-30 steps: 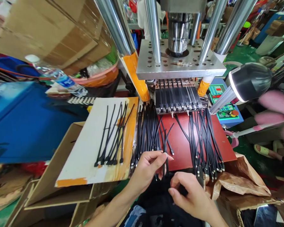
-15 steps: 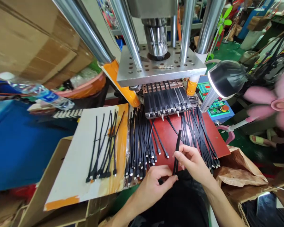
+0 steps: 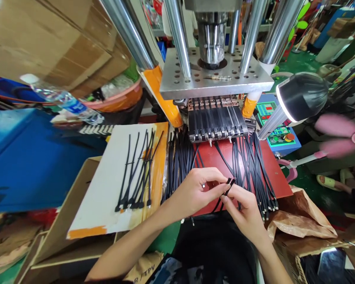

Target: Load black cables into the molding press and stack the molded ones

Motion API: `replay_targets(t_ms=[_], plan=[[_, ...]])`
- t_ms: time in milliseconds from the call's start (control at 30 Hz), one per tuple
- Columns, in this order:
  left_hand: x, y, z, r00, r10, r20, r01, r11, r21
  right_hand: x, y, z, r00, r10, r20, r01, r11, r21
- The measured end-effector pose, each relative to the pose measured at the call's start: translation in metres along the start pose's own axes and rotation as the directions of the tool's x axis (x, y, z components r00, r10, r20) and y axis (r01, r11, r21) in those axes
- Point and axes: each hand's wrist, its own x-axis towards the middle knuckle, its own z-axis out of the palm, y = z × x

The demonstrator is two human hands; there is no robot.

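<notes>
My left hand (image 3: 195,193) and my right hand (image 3: 243,205) meet over the front of the red board (image 3: 269,165). Both pinch a folded black cable (image 3: 230,186) between thumb and fingers. Flat black cables (image 3: 180,154) lie in a pile left of the hands, partly hidden by my left hand. Another pile of black cables (image 3: 254,173) spreads out on the right. Several cables (image 3: 137,169) rest on the white board (image 3: 97,181). Behind the hands, a black fixture (image 3: 217,124) holds a row of cables under the press plate (image 3: 215,85).
A black lamp (image 3: 303,96) stands right of the press, beside a blue control box (image 3: 284,144). Further right is a pink fan (image 3: 340,136). Cardboard boxes (image 3: 68,221) are at the lower left, brown paper (image 3: 301,217) at the lower right. A plastic bottle (image 3: 73,104) lies left.
My left hand has moved up to my right hand, and the cable between them is now folded into a short bundle. The view has shifted, so the press appears further right.
</notes>
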Motion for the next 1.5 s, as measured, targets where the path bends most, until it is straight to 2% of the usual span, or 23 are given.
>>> replay_targets(t_ms=[200, 300, 400, 500, 600, 700, 800, 867, 933, 967, 1033, 1100, 1167, 1300, 1400, 1500], plan=[[0.0, -0.001, 0.001, 0.998, 0.058, 0.002, -0.058, 0.998, 0.004, 0.001, -0.002, 0.0, 1.0, 0.008, 0.018, -0.008, 1.0, -0.001], [0.008, 0.0, -0.004, 0.992, 0.12, -0.05, -0.119, 0.993, 0.026, 0.001, 0.005, 0.005, 1.0, 0.013, 0.005, -0.013, 1.0, 0.008], [0.032, 0.001, -0.018, 0.966, 0.18, -0.186, -0.165, 0.982, 0.093, -0.005, 0.014, 0.01, 0.99, 0.1, 0.096, -0.1, 0.995, 0.001], [0.076, -0.009, -0.036, 0.928, 0.225, -0.296, -0.192, 0.972, 0.137, -0.001, 0.013, -0.004, 0.961, 0.13, 0.245, -0.127, 0.992, -0.026], [0.132, -0.033, -0.051, 0.911, 0.266, -0.314, -0.211, 0.957, 0.2, 0.033, 0.002, -0.046, 0.953, 0.092, 0.289, -0.062, 0.992, -0.111], [0.18, -0.058, -0.058, 0.915, 0.263, -0.307, -0.141, 0.919, 0.368, 0.097, -0.001, -0.098, 0.983, 0.039, 0.18, -0.003, 0.981, -0.196], [0.201, -0.068, -0.06, 0.898, 0.211, -0.387, -0.031, 0.906, 0.421, 0.167, 0.011, -0.13, 0.99, -0.004, 0.141, 0.031, 0.982, -0.185], [0.195, -0.069, -0.059, 0.877, 0.202, -0.437, -0.005, 0.912, 0.411, 0.204, 0.021, -0.137, 0.986, -0.007, 0.164, 0.033, 0.986, -0.161], [0.178, -0.067, -0.057, 0.877, 0.289, -0.383, -0.092, 0.886, 0.455, 0.23, 0.027, -0.135, 0.982, 0.0, 0.191, 0.032, 0.987, -0.16], [0.168, -0.067, -0.055, 0.883, 0.363, -0.296, -0.177, 0.844, 0.507, 0.239, 0.028, -0.132, 0.979, 0.0, 0.203, 0.034, 0.986, -0.163], [0.149, -0.067, -0.052, 0.87, 0.491, -0.033, -0.365, 0.689, 0.626, 0.25, 0.028, -0.128, 0.974, -0.019, 0.224, 0.057, 0.984, -0.167], [0.137, -0.067, -0.051, 0.841, 0.503, 0.198, -0.477, 0.521, 0.708, 0.258, 0.026, -0.125, 0.97, -0.054, 0.237, 0.099, 0.979, -0.181], [0.135, -0.066, -0.049, 0.839, 0.457, 0.296, -0.497, 0.422, 0.758, 0.263, 0.025, -0.124, 0.969, -0.08, 0.235, 0.13, 0.97, -0.206], [0.14, -0.061, -0.041, 0.868, 0.41, 0.281, -0.433, 0.347, 0.832, 0.265, 0.031, -0.123, 0.984, -0.089, 0.156, 0.123, 0.967, -0.222], [0.14, -0.057, -0.032, 0.886, 0.402, 0.233, -0.384, 0.351, 0.854, 0.259, 0.036, -0.123, 0.995, -0.063, 0.081, 0.074, 0.987, -0.141], [0.137, -0.056, -0.022, 0.898, 0.397, 0.192, -0.342, 0.352, 0.871, 0.257, 0.037, -0.123, 0.998, -0.023, 0.064, 0.03, 0.995, -0.099]])
